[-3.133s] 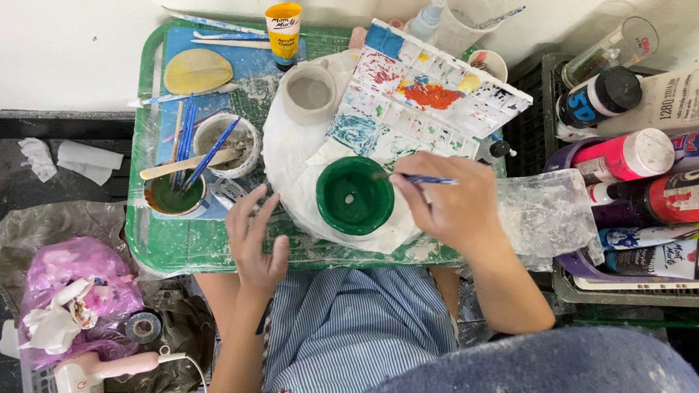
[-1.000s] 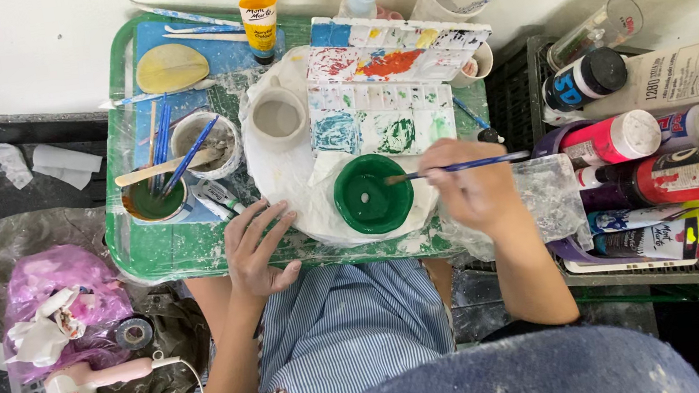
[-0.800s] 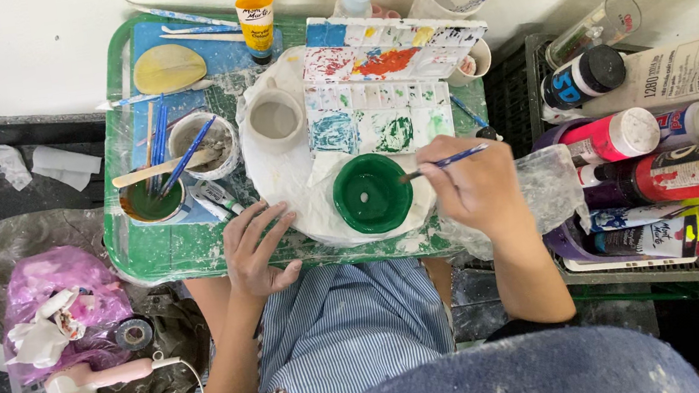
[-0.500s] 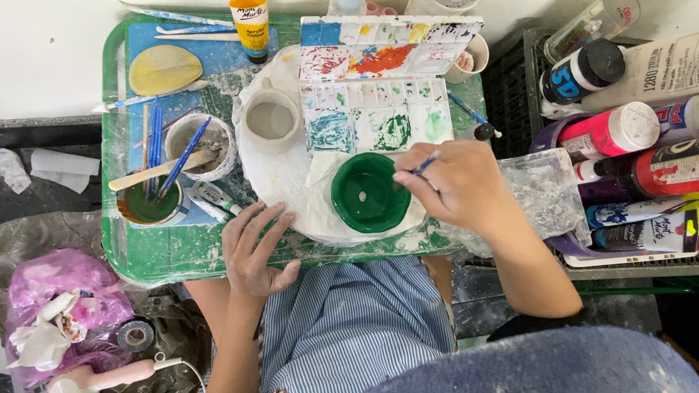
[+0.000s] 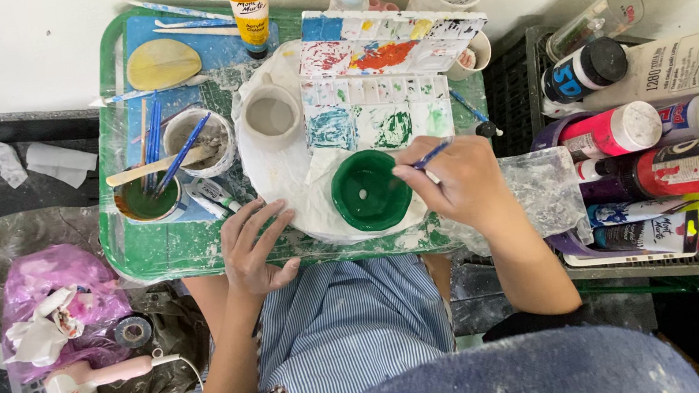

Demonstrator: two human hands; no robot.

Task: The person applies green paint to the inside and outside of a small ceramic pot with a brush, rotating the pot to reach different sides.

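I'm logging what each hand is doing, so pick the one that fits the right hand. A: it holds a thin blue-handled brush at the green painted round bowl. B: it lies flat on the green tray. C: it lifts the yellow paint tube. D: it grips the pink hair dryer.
A: the right hand has its grip on a thin blue-handled brush, tip at the green painted round bowl.

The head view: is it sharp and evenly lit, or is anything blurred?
Head view: soft, even light, no harsh glare. The right hand, the brush and the green bowl are sharp. The bluish shape at the bottom edge, nearest the camera, is out of focus. Only faint shadows show under the left hand.
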